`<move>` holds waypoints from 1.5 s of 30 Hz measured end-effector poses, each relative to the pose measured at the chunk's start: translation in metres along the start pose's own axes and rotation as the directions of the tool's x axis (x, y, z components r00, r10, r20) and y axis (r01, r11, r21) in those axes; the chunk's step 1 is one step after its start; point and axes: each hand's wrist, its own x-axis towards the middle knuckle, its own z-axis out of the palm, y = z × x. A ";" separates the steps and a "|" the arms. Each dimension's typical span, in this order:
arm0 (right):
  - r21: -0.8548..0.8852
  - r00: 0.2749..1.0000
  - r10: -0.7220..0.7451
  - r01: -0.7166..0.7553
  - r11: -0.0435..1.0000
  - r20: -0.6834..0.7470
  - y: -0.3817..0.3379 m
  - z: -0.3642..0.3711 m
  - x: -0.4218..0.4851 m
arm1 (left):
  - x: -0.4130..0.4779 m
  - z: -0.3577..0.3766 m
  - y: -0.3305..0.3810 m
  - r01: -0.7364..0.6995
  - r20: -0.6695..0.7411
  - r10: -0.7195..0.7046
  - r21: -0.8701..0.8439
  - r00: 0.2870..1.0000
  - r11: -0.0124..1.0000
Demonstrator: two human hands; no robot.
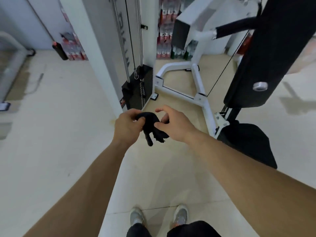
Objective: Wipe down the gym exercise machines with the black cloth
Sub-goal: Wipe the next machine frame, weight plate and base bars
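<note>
I see both hands held in front of the body, above the pale floor [51, 134], with the black cloth [153, 129] between them. The cloth is bunched into a thick roll. Its long axis runs nearly up and down in the view: the upper end sits between the two hands, and the loose ends hang and point down, toward the floor and toward my shoes [136, 218].

The left hand [127, 129] grips the upper part of the cloth, its fingers [139, 119] curled tightly and pressed together over the fabric. The right hand [176, 125] is at the other side of the cloth. Its thumb lies on the fabric and one finger shows just behind it, so it pinches the cloth, while the index finger is lifted free and spread away from the others. The cloth touches no machine and hangs in the air, held only by the two hands.

Just ahead stands a white machine frame [201, 93] with its base on the floor. To its left is a black weight stack [140, 89] between upright rails. At the right a long black pad [273, 48] stands tilted, with a black seat [248, 142] below it, and a thin cable [222, 77] runs diagonally beside the pad. Far behind are stacked packs of bottles [164, 31], but these are too blurred to tell more.
</note>
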 end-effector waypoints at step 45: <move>0.000 0.928 0.196 -0.207 0.978 -0.316 -0.115 -0.308 0.098 | 0.239 -0.017 0.342 -0.733 0.590 0.452 0.420 0.669 0.536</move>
